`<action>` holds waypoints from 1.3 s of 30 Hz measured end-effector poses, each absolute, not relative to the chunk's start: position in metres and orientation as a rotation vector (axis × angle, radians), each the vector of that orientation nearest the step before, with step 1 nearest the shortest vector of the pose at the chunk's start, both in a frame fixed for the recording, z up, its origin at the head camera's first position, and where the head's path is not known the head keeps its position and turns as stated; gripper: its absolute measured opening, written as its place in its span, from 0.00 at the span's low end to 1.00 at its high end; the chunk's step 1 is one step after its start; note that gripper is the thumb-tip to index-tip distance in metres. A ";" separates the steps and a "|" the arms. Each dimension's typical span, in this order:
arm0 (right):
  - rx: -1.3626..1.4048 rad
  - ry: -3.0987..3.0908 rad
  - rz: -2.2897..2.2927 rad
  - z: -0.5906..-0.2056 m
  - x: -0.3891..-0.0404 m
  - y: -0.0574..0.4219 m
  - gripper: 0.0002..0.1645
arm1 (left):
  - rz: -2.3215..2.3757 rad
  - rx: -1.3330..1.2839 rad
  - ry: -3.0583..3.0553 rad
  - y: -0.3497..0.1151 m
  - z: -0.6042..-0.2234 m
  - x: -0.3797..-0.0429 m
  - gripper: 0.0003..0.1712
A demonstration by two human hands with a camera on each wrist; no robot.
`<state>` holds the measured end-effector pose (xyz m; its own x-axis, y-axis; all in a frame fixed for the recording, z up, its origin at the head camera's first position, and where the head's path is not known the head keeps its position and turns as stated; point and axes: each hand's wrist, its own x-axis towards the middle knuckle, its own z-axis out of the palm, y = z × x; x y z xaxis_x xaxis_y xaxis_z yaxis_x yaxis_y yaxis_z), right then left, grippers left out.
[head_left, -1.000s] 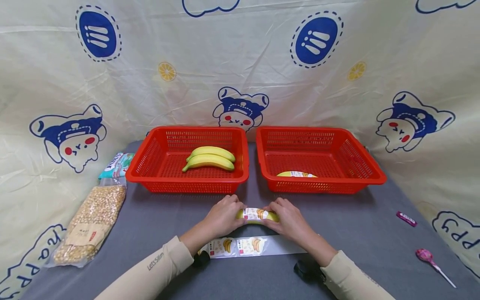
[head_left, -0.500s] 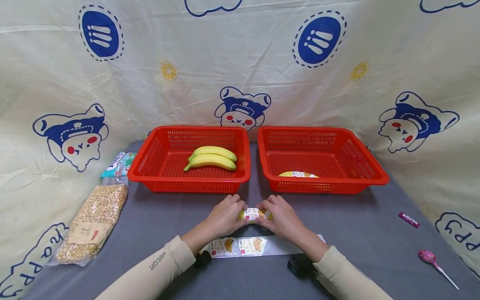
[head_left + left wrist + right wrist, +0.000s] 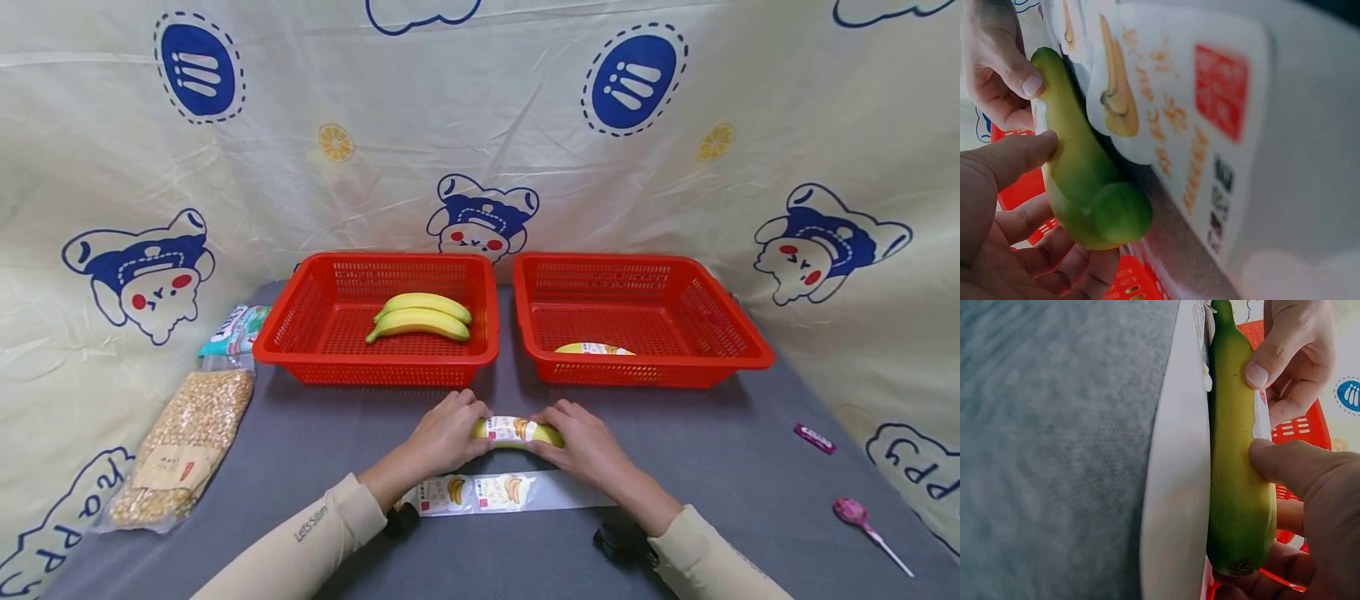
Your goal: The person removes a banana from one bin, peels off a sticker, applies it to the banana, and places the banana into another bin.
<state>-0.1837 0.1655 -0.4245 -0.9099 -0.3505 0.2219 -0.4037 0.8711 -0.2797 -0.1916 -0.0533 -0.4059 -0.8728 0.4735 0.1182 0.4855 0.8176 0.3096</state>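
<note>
A yellow banana (image 3: 543,435) lies crosswise between my two hands, with a white printed sticker (image 3: 508,428) around its middle. My left hand (image 3: 448,433) grips its left end, thumb on the near side and fingers beyond. At the other end my right hand (image 3: 581,442) holds it the same way. In the left wrist view the banana (image 3: 1085,150) shows a green tip; in the right wrist view the right thumb presses the banana (image 3: 1235,456) at the sticker's edge. Nearer me, a backing strip (image 3: 562,490) with two banana stickers lies flat on the table.
Two bananas (image 3: 420,321) lie in the left red basket (image 3: 375,372). The right red basket (image 3: 645,375) holds a stickered banana (image 3: 596,348). At left is a bag of kernels (image 3: 183,442) beside a teal packet (image 3: 236,329); at right, a wrapped candy (image 3: 814,438) and a lollipop (image 3: 850,512).
My right hand slid left over the sticker's right part half a second ago, and is now back right, showing more of the banana. My left hand has stayed on its end.
</note>
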 end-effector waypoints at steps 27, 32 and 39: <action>0.516 -2.949 0.796 -0.426 -0.187 0.156 0.20 | -1.021 -0.557 -2.972 -0.094 -0.414 -0.182 0.19; 0.397 -2.920 1.024 -0.425 -0.192 0.178 0.20 | -1.007 -0.559 -2.976 -0.093 -0.414 -0.182 0.19; 0.084 -2.804 1.293 -0.422 -0.201 0.219 0.23 | -1.006 -0.563 -2.985 -0.094 -0.415 -0.181 0.19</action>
